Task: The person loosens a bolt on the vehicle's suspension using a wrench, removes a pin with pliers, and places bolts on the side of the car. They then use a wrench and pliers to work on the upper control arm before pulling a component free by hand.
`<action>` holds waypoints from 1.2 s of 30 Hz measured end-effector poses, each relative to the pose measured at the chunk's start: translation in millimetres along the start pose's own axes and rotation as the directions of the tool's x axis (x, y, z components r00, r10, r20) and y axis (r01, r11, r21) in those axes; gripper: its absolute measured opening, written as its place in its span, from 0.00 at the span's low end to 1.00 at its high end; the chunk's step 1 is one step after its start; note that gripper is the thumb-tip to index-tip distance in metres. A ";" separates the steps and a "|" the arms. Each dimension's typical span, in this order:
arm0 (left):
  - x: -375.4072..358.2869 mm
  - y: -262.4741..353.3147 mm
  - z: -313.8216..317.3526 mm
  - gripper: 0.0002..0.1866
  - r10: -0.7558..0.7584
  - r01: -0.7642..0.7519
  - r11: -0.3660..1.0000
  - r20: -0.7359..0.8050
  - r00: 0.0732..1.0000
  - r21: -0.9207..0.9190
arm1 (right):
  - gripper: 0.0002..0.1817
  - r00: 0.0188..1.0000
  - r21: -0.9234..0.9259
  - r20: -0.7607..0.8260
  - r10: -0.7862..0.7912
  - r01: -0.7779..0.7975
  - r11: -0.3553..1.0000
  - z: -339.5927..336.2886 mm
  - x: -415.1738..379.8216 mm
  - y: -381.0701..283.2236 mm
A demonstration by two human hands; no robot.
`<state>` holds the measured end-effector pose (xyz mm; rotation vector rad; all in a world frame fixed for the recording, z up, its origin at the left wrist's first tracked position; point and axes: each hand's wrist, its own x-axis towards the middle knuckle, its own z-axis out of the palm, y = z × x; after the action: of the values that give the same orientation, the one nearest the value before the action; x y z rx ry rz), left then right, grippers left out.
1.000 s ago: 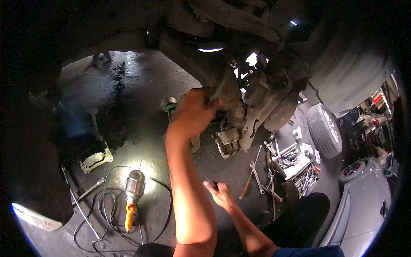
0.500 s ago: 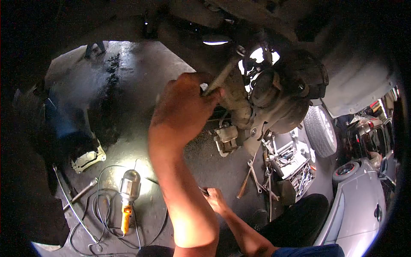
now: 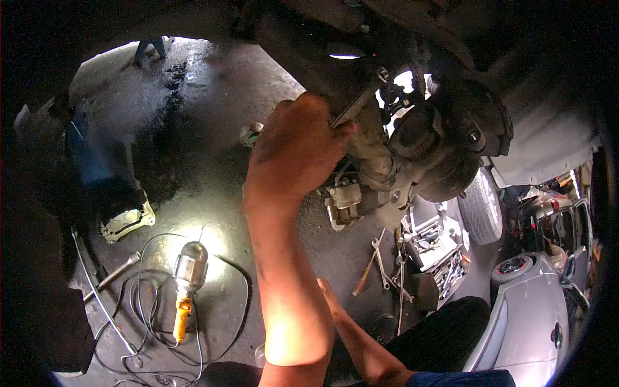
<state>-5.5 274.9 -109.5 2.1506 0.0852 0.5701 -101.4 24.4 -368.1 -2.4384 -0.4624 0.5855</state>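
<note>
A metal tool [image 3: 354, 108] is gripped by the left hand [image 3: 298, 148], beside dark car parts [image 3: 422, 138]. The right hand [image 3: 327, 295] is mostly hidden; its grip cannot be told.

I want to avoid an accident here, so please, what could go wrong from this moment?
The metal tool might slip, and the left hand could hit the dirty car parts close beside it. The work lamp lies on the floor with its cable in loops, which could perhaps catch a foot.
</note>
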 end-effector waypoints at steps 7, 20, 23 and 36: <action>6.3 14.2 2.8 0.27 0.101 -0.102 0.995 -0.053 0.993 -0.014 | 0.21 0.999 -0.041 0.032 0.038 -0.037 0.998 14.6 0.3 27.8; 0.6 99.3 -14.0 0.28 -0.109 0.097 0.989 0.104 0.989 0.111 | 0.36 0.993 0.181 0.021 0.112 -0.114 0.977 -37.1 -29.3 -16.9; -6.0 94.1 -4.5 0.28 -0.049 0.048 0.997 0.016 0.999 0.068 | 0.39 0.991 0.175 0.021 0.132 -0.133 0.976 -41.7 -33.8 -11.1; -10.2 102.1 32.6 0.22 -0.014 0.004 0.990 -0.074 0.997 -0.138 | 0.38 0.995 0.273 -0.038 0.093 -0.079 0.959 -62.7 -53.3 -16.6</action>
<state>-15.3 185.8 -50.0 1.9944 0.0936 0.6328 -118.0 -15.3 -295.9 -2.2134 -0.2377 0.5812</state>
